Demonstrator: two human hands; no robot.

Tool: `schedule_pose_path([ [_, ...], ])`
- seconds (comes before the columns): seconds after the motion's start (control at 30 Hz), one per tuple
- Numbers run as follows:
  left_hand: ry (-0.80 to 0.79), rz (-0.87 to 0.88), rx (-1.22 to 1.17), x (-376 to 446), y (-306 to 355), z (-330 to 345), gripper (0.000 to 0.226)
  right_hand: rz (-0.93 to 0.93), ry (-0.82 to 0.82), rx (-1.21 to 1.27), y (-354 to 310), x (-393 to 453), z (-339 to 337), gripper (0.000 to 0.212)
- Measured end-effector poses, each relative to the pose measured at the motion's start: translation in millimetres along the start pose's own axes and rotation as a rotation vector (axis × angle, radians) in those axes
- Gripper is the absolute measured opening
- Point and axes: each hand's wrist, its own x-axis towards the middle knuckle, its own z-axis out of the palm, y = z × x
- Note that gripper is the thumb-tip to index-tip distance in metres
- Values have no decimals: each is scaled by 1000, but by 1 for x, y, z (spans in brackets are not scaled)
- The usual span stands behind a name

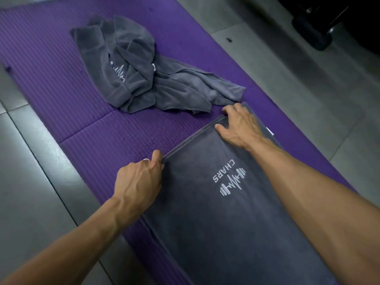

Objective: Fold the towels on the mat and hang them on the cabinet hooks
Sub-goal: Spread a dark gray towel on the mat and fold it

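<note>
On the purple mat (86, 128), toward five o'clock in the view, lay the flat grey towel (205, 223), spread smooth with its long side running from the lower edge up toward one o'clock. White stitching on it read "CHARS" beside a barbell-and-pulse logo (231, 178) (the letters stood upside down to the camera). Its far end showed two layers, one hem lying just over another, so the cloth was doubled there.

At that far end both hands worked. The left hand (137, 182), at about seven o'clock from the logo, was curled closed on the towel's left far corner, thumb and fingers pinching the hem; a pale ring showed on one finger. The right hand (239, 125), at about twelve o'clock from the logo, pressed down on the right far corner, fingers bent over the edge and thumb laid flat on the cloth; whether it truly gripped the hem or only held it down could not be told. Both bare forearms reached in from the lower frame, the right one crossing over the towel.

Beyond the hands, at eleven o'clock, a second grey towel (144, 75) sat crumpled in a heap on the mat, part of the same logo showing in its folds, one tail reaching close to the right hand's fingertips.

Around the mat lay a grey tiled floor (30, 182). At one o'clock, well apart, stood a dark wheeled object (312, 31), too dim to name.
</note>
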Motion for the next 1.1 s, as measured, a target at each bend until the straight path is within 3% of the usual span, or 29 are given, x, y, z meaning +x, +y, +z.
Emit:
schedule_pose_path([
  [0.1,158,106,45,7,4,-3,17,46,65,201,3,-14,11,70],
  [0.2,281,384,-5,21,34,1,25,-36,184,244,-3,-49,28,59],
  [0.3,116,463,-93,20,58,22,48,-257,82,159,-8,-75,49,59],
  [0.37,32,425,-63,18,54,37,61,-283,-11,77,4,-62,52,64],
  [0.53,12,406,-53,22,51,41,73,45,-93,-35,52,12,37,68],
  [0.63,-13,390,-51,23,54,39,75,93,-132,-27,48,23,28,68],
  [0.73,12,404,-42,22,54,37,70,75,51,98,27,-12,29,63],
  [0.83,62,529,-41,19,75,38,61,-19,167,215,8,-75,41,56],
  [0.97,-3,517,-37,12,104,47,64,-28,-17,74,49,-110,54,65],
  [1.1,-14,496,33,11,104,48,71,286,-134,56,115,-76,42,65],
])
